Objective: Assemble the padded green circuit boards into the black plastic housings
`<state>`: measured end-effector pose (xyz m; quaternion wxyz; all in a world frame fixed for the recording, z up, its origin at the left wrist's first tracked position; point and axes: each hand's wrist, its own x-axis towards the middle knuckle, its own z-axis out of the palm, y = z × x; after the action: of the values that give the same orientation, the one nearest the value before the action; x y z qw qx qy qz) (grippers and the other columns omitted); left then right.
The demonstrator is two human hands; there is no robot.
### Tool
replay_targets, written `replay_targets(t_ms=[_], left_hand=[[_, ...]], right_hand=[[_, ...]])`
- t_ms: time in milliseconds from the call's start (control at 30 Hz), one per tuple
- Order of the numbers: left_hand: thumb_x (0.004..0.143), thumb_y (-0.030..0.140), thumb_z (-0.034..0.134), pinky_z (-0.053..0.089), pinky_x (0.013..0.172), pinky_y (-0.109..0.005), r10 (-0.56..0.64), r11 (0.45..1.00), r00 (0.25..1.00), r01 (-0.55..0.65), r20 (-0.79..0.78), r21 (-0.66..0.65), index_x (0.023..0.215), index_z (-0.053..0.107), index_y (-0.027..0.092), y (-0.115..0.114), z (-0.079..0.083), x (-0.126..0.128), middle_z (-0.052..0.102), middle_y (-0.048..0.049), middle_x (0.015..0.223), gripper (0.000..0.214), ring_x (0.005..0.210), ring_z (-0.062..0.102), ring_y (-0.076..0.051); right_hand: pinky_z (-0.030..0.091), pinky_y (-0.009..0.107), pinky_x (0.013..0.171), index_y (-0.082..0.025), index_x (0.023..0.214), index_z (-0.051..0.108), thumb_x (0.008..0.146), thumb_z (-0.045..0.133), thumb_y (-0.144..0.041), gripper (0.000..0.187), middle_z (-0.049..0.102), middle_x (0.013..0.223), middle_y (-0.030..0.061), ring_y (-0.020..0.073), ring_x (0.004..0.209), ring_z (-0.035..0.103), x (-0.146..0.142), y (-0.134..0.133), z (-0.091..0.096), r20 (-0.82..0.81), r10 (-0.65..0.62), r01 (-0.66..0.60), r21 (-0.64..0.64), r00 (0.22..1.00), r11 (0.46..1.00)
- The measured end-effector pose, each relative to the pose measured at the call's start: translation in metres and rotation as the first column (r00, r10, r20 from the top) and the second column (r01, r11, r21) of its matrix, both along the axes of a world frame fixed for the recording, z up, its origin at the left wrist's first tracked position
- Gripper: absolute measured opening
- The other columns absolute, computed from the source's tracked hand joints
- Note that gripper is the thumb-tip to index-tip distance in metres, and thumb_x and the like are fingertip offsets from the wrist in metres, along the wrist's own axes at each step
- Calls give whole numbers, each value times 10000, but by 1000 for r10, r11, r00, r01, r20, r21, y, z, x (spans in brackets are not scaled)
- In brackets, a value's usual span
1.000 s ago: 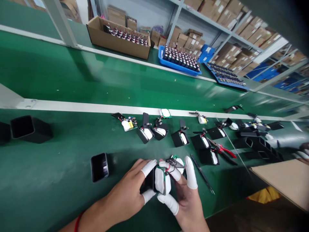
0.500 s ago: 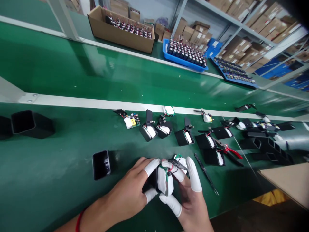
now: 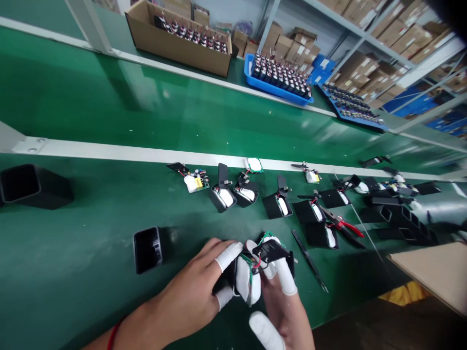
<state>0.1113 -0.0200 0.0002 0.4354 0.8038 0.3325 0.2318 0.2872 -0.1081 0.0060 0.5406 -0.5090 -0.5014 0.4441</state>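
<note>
Since the earlier frames your right thumb has dropped away toward you and now sticks out free, while a small black flap (image 3: 272, 250) has swung up into view on top of the piece you hold. Your left hand (image 3: 199, 291) is closed around a black case (image 3: 228, 277) from its left side, forefinger over the top and thumb underneath. A white battery pack (image 3: 245, 282) with a thin green board and red wires pokes out of the case's right end. Your right hand (image 3: 282, 301) pinches that end between its capped fingers, with the flap resting on the fingertips. Both hands wear white finger caps. Everything you hold hovers just above the green belt (image 3: 91, 272), close to your body.

Left of your grip, an empty black case (image 3: 148, 249) lies with its mouth facing you. Just right of your grip lies a pair of black tweezers (image 3: 310, 260). Beyond that, red-handled cutters (image 3: 343, 226) sit among other black cases. Straight past your fingers runs a row of half-built cases (image 3: 251, 194) with white packs showing. Far beyond, across the belt, stand a cardboard box (image 3: 175, 36) and a blue tray (image 3: 277, 80), both full of small parts. Another black case (image 3: 32, 184) sits well off to the left.
</note>
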Motion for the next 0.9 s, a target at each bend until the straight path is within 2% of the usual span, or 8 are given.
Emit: replay_targets(t_ms=[167, 267, 367, 433, 500, 600, 767, 900], left_hand=[[871, 55, 572, 316, 1161, -159, -4, 998, 1000, 5, -9, 58, 1461, 303, 326, 2, 1, 2, 473, 54, 1416, 703, 1327, 388, -56], [887, 98, 586, 426, 1092, -220, 36, 998, 999, -35, -17, 52, 1457, 324, 306, 1, 2, 2, 501, 7, 1378, 660, 1316, 442, -101], [883, 161, 622, 524, 958, -263, 110, 993, 994, -110, -13, 33, 1439, 350, 286, 0, 2, 3, 542, -14, 1302, 632, 1213, 547, -141], [882, 190, 640, 543, 902, -245, 136, 988, 991, -135, -13, 82, 1426, 343, 296, -2, 2, 4, 553, -6, 1286, 630, 1159, 581, -134], [859, 203, 660, 543, 904, -233, 143, 979, 989, -137, -28, 152, 1426, 320, 296, -4, 2, 4, 552, -3, 1307, 667, 1148, 593, -131], [830, 171, 639, 542, 901, -232, 145, 970, 989, -135, -36, 201, 1414, 306, 315, -5, 1, 4, 558, 10, 1295, 688, 1099, 613, -124], [863, 183, 544, 563, 821, -339, 88, 995, 994, -85, -59, 48, 1401, 428, 215, -4, -2, 3, 565, -88, 1190, 551, 952, 606, -179], [854, 183, 561, 570, 834, -355, 102, 994, 994, -100, -39, 47, 1362, 492, 140, -4, -3, 4, 580, -122, 1189, 514, 923, 611, -187]], right_hand=[[277, 361, 1227, -442, 1568, 242, 1033, 504, -216, 637, 216, 1648, -4, 172, 1496, 294, -17, 8, -5, -140, -34, 16, -130, 990, 991], [353, 229, 1182, -411, 1522, 315, 1005, 584, -228, 612, 254, 1636, -3, 122, 1454, 364, -22, 9, -9, -163, -82, 46, -217, 983, 975], [430, 221, 1132, -330, 1457, 470, 958, 659, -354, 534, 423, 1547, 22, 155, 1376, 485, -31, 8, -8, -230, -283, 236, -213, 931, 948], [412, 203, 1140, -255, 1414, 550, 961, 634, -447, 498, 473, 1508, 48, 154, 1374, 489, -33, 6, -8, -128, -342, 308, -227, 931, 924], [395, 170, 1136, -183, 1391, 590, 987, 580, -478, 500, 490, 1489, 84, 140, 1377, 484, -28, 8, -11, 93, -296, 310, -266, 951, 913], [396, 118, 1101, -225, 1388, 608, 1022, 532, -404, 415, 560, 1413, 53, 99, 1338, 518, -19, 17, -14, 269, -131, 199, -242, 954, 950], [505, 142, 964, -176, 1174, 701, 993, 566, -409, 324, 686, 1169, 59, 115, 1081, 668, -21, 31, -2, 169, -161, 193, -194, 972, 962], [454, 251, 1095, -132, 1286, 669, 948, 582, -569, 559, 621, 1318, 118, 173, 1198, 615, -20, 28, -5, 75, -213, 226, -348, 974, 910]])
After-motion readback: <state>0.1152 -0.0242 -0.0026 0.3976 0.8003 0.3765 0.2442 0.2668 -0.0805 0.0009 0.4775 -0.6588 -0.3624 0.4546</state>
